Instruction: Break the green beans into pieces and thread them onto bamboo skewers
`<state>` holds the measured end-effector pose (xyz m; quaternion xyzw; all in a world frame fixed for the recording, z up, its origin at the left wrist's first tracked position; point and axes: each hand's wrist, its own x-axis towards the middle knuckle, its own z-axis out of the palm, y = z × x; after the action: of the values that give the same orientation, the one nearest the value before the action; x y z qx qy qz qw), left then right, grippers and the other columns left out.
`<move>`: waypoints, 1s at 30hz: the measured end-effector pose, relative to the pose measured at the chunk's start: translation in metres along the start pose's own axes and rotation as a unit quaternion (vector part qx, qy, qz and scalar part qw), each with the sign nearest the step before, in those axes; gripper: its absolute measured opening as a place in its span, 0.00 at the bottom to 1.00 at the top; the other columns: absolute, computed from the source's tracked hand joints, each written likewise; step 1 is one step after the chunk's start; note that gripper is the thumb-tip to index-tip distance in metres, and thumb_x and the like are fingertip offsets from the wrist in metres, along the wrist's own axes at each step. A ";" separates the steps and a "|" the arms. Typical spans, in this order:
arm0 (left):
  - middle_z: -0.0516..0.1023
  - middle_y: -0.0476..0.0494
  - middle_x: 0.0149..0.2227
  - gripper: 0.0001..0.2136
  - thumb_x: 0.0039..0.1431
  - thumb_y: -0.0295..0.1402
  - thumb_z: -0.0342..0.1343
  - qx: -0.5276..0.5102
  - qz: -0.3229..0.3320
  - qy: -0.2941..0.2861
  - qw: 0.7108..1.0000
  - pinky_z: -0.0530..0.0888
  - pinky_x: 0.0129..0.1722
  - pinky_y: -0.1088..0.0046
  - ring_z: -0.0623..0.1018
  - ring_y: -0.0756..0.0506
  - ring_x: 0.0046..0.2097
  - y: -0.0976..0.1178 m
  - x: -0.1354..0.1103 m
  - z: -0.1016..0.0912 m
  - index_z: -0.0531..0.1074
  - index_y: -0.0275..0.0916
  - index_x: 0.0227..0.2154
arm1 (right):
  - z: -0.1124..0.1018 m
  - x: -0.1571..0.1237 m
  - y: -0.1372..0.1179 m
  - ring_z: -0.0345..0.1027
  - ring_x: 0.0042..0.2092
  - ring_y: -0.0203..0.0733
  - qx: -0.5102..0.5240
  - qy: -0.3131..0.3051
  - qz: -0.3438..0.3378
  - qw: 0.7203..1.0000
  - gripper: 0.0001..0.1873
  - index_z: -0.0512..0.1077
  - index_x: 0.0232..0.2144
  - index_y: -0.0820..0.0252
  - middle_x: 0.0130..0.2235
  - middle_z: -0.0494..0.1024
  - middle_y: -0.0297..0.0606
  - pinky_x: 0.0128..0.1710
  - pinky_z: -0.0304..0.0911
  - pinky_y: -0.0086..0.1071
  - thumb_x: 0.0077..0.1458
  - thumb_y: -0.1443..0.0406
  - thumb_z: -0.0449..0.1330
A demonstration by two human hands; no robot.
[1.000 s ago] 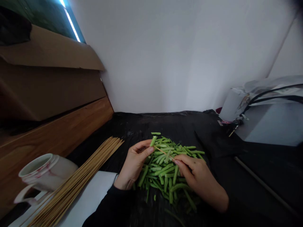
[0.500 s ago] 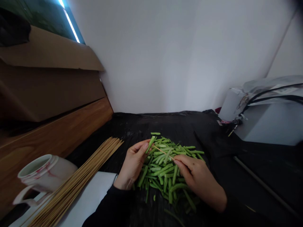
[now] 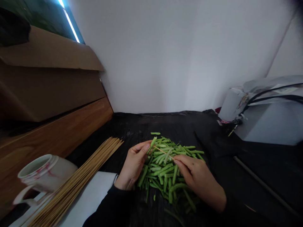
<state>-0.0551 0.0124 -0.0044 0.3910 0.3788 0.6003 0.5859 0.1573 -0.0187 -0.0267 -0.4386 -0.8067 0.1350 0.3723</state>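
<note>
Between the thumb and fingers of my left hand (image 3: 135, 160) is a cut piece of green bean (image 3: 152, 144), tilted upward. My right hand (image 3: 197, 176) pinches a thin bamboo skewer (image 3: 163, 151), which slants up and left so its far end meets the bean piece or lies just beside it; I cannot tell whether it has gone in. Beneath both hands spreads a heap of cut green beans (image 3: 163, 171) on black plastic sheeting (image 3: 132, 124). One loose bean piece (image 3: 155, 133) lies behind the heap.
At the left, a bundle of bamboo skewers (image 3: 78, 179) rests on white paper (image 3: 94, 192) beside a white mug (image 3: 47, 173). A cardboard box (image 3: 54, 88) sits on a wooden surface behind. To the right are a grey box (image 3: 274, 123) with cables and a dark rod (image 3: 260, 181).
The bean piece and my left fingertips have shifted very slightly to the right. My right hand and the skewer look almost unmoved.
</note>
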 end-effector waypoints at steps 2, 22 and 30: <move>0.84 0.42 0.34 0.13 0.44 0.35 0.71 0.004 -0.004 0.002 1.000 0.75 0.45 0.70 0.80 0.48 0.35 0.001 0.000 0.000 0.82 0.36 0.33 | 0.001 0.000 0.000 0.76 0.39 0.40 -0.004 0.001 -0.005 1.000 0.14 0.73 0.38 0.54 0.39 0.81 0.34 0.43 0.67 0.34 0.66 0.64 0.48; 0.83 0.44 0.31 0.12 0.42 0.32 0.72 -0.042 -0.042 -0.030 0.998 0.74 0.38 0.79 0.79 0.51 0.33 -0.004 -0.005 0.001 0.82 0.35 0.32 | -0.001 0.002 -0.011 0.70 0.28 0.36 0.036 0.027 -0.043 0.998 0.13 0.71 0.33 0.58 0.27 0.75 0.32 0.29 0.62 0.30 0.65 0.68 0.48; 0.82 0.46 0.29 0.11 0.41 0.32 0.72 -0.036 -0.055 -0.022 0.998 0.73 0.36 0.79 0.78 0.53 0.31 -0.005 -0.004 0.000 0.81 0.35 0.30 | 0.007 -0.003 -0.002 0.75 0.36 0.38 0.012 0.058 -0.058 0.997 0.11 0.73 0.38 0.57 0.37 0.80 0.35 0.34 0.66 0.30 0.65 0.68 0.50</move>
<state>-0.0526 0.0083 -0.0092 0.3617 0.3646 0.5718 0.6398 0.1521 -0.0216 -0.0318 -0.3935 -0.8065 0.0968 0.4306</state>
